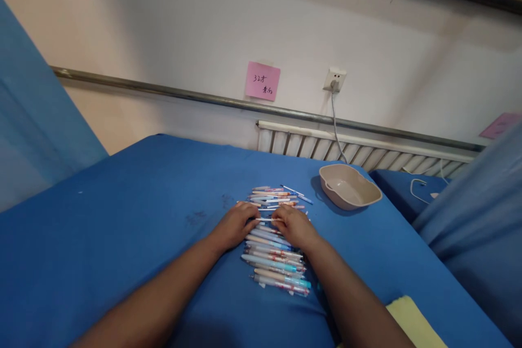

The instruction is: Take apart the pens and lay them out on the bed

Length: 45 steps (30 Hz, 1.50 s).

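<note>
Several pens (274, 261) lie side by side in a row on a blue-covered table (134, 239), with more pens and thin refills (274, 196) just beyond my hands. My left hand (234, 224) and my right hand (294, 225) rest over the middle of the row. Together they pinch a thin white pen refill (268, 219) that spans the gap between them, one end in each hand's closed fingers.
A beige plastic dish (349, 186) stands to the right of the pens. A yellow cloth (416, 322) lies at the table's near right edge. Behind are a radiator (367, 149), a wall socket with a cable (335, 80) and a pink note (262, 81). Blue fabric hangs at both sides.
</note>
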Each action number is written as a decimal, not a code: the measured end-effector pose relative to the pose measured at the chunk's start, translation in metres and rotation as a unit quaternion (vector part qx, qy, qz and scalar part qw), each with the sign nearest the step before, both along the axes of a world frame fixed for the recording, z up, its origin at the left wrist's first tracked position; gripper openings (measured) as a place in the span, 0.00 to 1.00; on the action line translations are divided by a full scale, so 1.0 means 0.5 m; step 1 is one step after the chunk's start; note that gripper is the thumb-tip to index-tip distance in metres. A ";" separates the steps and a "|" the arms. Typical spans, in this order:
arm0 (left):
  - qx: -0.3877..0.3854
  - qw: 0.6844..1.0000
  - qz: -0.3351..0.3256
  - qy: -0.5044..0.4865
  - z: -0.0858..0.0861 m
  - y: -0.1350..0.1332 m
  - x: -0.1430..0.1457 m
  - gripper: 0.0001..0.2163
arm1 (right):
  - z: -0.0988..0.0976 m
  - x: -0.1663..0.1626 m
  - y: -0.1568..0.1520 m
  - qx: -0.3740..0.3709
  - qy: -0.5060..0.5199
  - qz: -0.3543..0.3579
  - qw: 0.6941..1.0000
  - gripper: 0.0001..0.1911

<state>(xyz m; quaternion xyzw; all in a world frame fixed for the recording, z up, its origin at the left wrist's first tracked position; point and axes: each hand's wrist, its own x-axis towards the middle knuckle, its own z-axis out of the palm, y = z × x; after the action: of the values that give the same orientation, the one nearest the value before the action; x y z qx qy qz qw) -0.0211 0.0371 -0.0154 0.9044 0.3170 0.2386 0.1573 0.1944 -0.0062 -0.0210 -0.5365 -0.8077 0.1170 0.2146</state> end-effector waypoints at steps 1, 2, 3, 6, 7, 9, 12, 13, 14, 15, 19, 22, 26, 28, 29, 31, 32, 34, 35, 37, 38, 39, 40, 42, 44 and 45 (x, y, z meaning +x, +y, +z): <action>0.000 1.000 0.006 0.006 -0.002 0.002 0.000 0.05 | -0.001 0.002 0.001 -0.001 -0.002 -0.002 1.000 0.04; 0.001 1.000 0.014 0.012 -0.004 0.004 0.000 0.04 | -0.002 0.007 0.003 -0.001 -0.005 -0.005 1.000 0.04; 0.003 1.000 0.026 0.018 -0.005 0.006 -0.002 0.04 | -0.003 0.014 0.006 -0.001 -0.008 -0.009 1.000 0.04; 0.012 0.998 0.058 0.024 -0.005 0.010 -0.008 0.05 | -0.005 0.037 0.013 0.003 -0.013 -0.032 0.999 0.05; 0.013 0.998 0.063 0.020 -0.004 0.010 -0.010 0.06 | -0.004 0.042 0.014 0.007 -0.010 -0.040 0.999 0.06; 0.014 0.998 0.065 0.005 0.000 0.009 -0.014 0.09 | 0.000 0.047 0.013 0.014 0.000 -0.053 0.998 0.09; 0.002 0.999 0.051 -0.018 0.006 0.008 -0.020 0.12 | 0.009 0.039 0.007 -0.019 0.017 -0.037 0.999 0.10; -0.006 0.999 0.040 -0.020 0.008 0.008 -0.022 0.12 | 0.012 0.034 0.004 -0.044 0.020 -0.022 0.999 0.10; -0.015 0.999 0.028 -0.020 0.009 0.009 -0.024 0.12 | 0.015 0.029 0.001 -0.069 0.019 -0.007 0.997 0.09; -0.024 0.999 0.016 -0.018 0.010 0.010 -0.026 0.12 | 0.017 0.024 -0.001 -0.089 0.014 0.004 0.996 0.08; -0.038 0.999 -0.015 0.008 0.007 0.020 -0.034 0.12 | 0.025 0.013 -0.006 -0.104 -0.037 0.007 0.994 0.06; -0.012 1.000 0.012 0.012 -0.002 0.027 -0.032 0.12 | 0.027 0.010 -0.008 -0.081 -0.056 0.006 0.995 0.07; 0.028 0.998 0.054 -0.004 -0.008 0.027 -0.024 0.10 | 0.026 0.008 -0.009 -0.073 -0.071 0.002 0.995 0.08; 0.032 0.997 0.062 -0.020 -0.003 0.023 -0.022 0.10 | 0.026 0.007 -0.010 -0.076 -0.076 -0.003 0.994 0.07; 0.030 0.997 0.062 -0.028 0.000 0.021 -0.021 0.10 | 0.027 0.006 -0.011 -0.076 -0.075 -0.003 0.994 0.07; 0.017 0.998 0.049 -0.040 0.007 0.014 -0.020 0.09 | 0.027 0.006 -0.011 -0.071 -0.068 -0.004 0.995 0.06; 0.008 0.999 0.036 -0.041 0.010 0.011 -0.019 0.09 | 0.027 0.006 -0.011 -0.067 -0.063 -0.003 0.996 0.05; -0.008 0.999 0.009 -0.038 0.014 0.005 -0.017 0.08 | 0.026 0.006 -0.011 -0.062 -0.053 -0.006 0.997 0.04; -0.014 0.999 -0.001 -0.036 0.014 0.002 -0.016 0.09 | 0.025 0.006 -0.011 -0.063 -0.046 -0.009 0.997 0.04; -0.020 0.999 -0.011 -0.033 0.014 -0.001 -0.013 0.09 | 0.023 0.005 -0.010 -0.068 -0.025 -0.011 0.997 0.03; -0.023 0.999 -0.013 -0.031 0.013 -0.002 -0.011 0.09 | 0.022 0.004 -0.010 -0.071 -0.010 -0.009 0.997 0.03; -0.026 0.999 -0.014 -0.028 0.013 -0.002 -0.010 0.09 | 0.020 0.003 -0.009 -0.073 0.005 -0.005 0.997 0.04; -0.028 0.999 -0.014 -0.027 0.013 -0.002 -0.008 0.08 | 0.019 0.002 -0.008 -0.073 0.021 -0.001 0.997 0.04; -0.031 0.999 -0.010 -0.027 0.015 -0.002 -0.005 0.08 | 0.015 0.000 -0.005 -0.067 0.048 0.005 0.997 0.04; -0.037 0.999 -0.006 -0.022 0.019 -0.003 -0.003 0.10 | 0.012 0.000 -0.002 -0.055 0.065 0.010 0.996 0.04; -0.042 0.999 -0.003 -0.016 0.021 -0.003 -0.002 0.12 | 0.011 0.000 0.000 -0.048 0.071 0.012 0.996 0.04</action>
<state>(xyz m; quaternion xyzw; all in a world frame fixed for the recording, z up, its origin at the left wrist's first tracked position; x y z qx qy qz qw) -0.0221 0.0354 -0.0047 0.8938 0.3217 0.2394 0.2008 0.1945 -0.0064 -0.0155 -0.5265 -0.7906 0.1959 0.2437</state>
